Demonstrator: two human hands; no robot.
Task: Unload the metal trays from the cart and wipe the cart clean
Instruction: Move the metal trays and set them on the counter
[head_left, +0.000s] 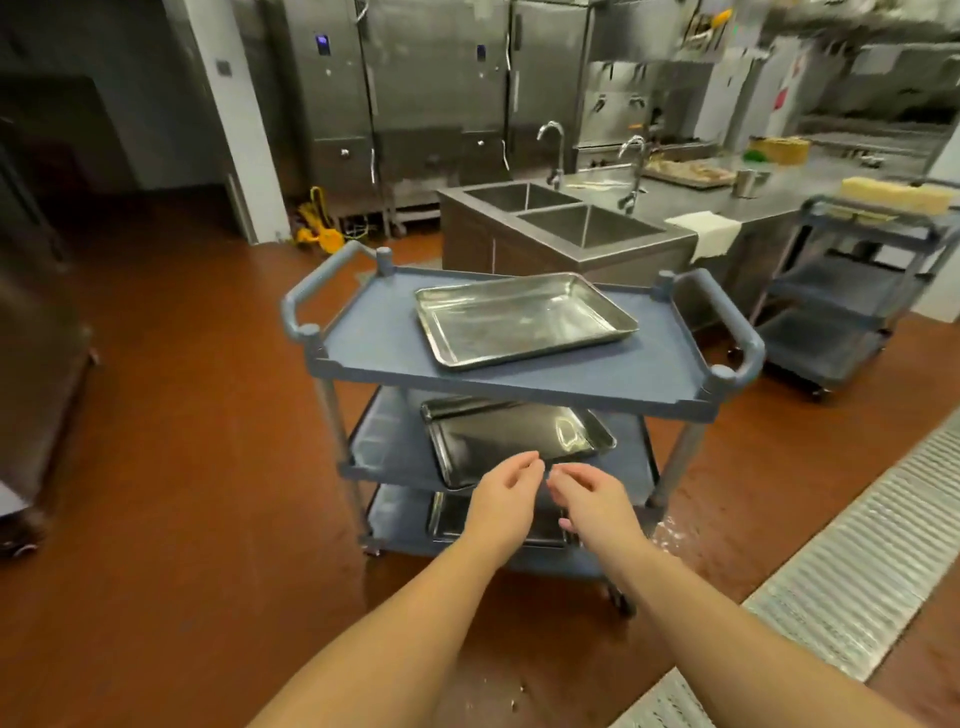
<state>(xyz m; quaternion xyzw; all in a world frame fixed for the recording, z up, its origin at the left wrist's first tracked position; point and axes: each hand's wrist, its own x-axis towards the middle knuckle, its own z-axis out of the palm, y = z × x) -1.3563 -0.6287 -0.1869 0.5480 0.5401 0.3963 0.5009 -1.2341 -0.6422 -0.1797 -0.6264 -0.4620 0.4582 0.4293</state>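
Left hand (506, 493) and right hand (589, 501), loosely curled, empty, side by side before middle tray (514, 434), likely reaching for its near rim.
Top tray (524, 319) at 12 o'clock, bottom tray (449, 517) beneath, all on cart (374, 338); cloth (706, 234) at 1 o'clock by sink (587, 228), handy for wiping.

dim warm indoor light; glare on the top tray (524, 318); background smeared and blurry (edges bend, wide-angle).

Blue three-shelf cart (363, 338) mid-frame, one metal tray per shelf: top tray (524, 319) sitting askew, middle tray (514, 436), bottom tray (452, 514) partly behind hands. Left hand (506, 499) and right hand (592, 504) side by side near middle shelf's front edge, fingers loosely curled, nothing held. Double sink (587, 228) far behind, second cart (852, 291) far right.
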